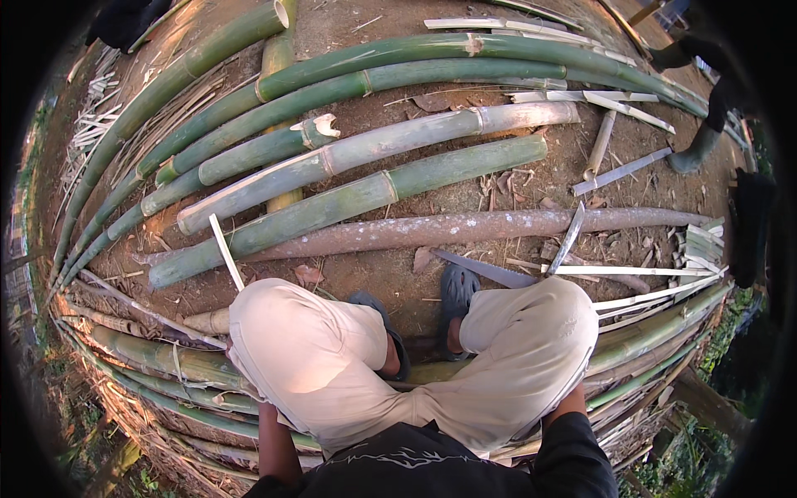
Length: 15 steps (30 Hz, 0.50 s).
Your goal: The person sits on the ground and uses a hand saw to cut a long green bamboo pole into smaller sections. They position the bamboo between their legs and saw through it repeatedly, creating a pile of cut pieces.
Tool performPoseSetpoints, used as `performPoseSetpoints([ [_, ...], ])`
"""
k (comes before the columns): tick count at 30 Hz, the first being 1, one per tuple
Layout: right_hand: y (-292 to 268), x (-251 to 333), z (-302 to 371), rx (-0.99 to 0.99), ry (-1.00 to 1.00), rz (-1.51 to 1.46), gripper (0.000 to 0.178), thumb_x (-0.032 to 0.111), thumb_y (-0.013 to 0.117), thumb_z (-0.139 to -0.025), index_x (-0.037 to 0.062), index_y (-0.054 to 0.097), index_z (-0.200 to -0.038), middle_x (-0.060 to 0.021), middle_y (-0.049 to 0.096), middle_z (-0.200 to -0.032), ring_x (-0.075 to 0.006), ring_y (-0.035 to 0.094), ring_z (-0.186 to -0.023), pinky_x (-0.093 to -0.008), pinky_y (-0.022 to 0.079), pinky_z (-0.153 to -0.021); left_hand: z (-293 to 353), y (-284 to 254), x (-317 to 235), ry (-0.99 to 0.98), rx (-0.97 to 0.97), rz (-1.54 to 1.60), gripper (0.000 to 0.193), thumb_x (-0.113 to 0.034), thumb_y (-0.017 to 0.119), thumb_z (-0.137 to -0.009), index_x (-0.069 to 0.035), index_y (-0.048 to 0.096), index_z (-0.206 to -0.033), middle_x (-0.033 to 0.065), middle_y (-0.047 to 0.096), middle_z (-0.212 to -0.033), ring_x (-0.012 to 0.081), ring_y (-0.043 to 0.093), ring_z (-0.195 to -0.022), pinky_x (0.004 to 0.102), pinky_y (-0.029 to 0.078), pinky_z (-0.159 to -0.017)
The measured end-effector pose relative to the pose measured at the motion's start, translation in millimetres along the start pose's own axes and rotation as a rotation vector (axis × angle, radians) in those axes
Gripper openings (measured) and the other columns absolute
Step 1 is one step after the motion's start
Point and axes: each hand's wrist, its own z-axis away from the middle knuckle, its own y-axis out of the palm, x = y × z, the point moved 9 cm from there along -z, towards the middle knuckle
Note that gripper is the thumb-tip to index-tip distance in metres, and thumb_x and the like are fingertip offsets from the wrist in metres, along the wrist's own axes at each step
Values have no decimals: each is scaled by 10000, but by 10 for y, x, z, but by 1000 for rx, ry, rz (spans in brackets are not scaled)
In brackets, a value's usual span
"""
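On the left, a stack of green bamboo poles (158,357) runs under the person's seat, so the pile itself serves as a bench above the dirt ground (465,187). The left forearm (274,444) drops straight down beside the left thigh, and its hand is hidden behind the beige trousers (315,357); whether that grip is open or closed cannot be told. Just beyond the left knee a thin pale bamboo splint (226,251) leans up at a slant, its lower end out of sight behind the knee, near where the left hand would be.

In the middle, both feet in dark clogs (457,286) are planted on the bare earth, braced against a long brownish pole (465,227) lying crosswise in front of them. Beyond it, thick green culms (365,195) lie roughly parallel, sorted side by side within reach. A flat grey blade-like strip (486,270) rests on the ground touching the right clog.

On the right, the right arm in a black sleeve (573,448) goes down behind the right thigh; its hand is also out of view, grip unknowable. Pale split slats (631,270) lie gathered beside the right knee, piled apart from the whole poles. At the far upper right stands another person's green boot (693,151).
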Motion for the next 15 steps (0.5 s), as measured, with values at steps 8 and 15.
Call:
performPoseSetpoints([
  [8, 5, 488, 173, -102, -64, -77, 769, 95, 717, -773, 114, 400, -1473, -240, 578, -1260, -417, 513, -1229, -501, 406, -1064, 96, -497, -1214, 317, 32, 231, 244, -159, 615, -929, -17, 586, -1124, 187, 624, -1017, 409, 625, -943, 448, 507, -793],
  [15, 157, 1109, 342, -149, -205, -83, 781, 105, 726, -770, 114, 395, -1476, -240, 568, -1273, -417, 511, -1231, -501, 406, -1065, 594, -911, -1211, 337, 44, 315, 237, -132, 620, -907, -21, 593, -1115, 181, 620, -1015, 403, 626, -943, 444, 509, -797],
])
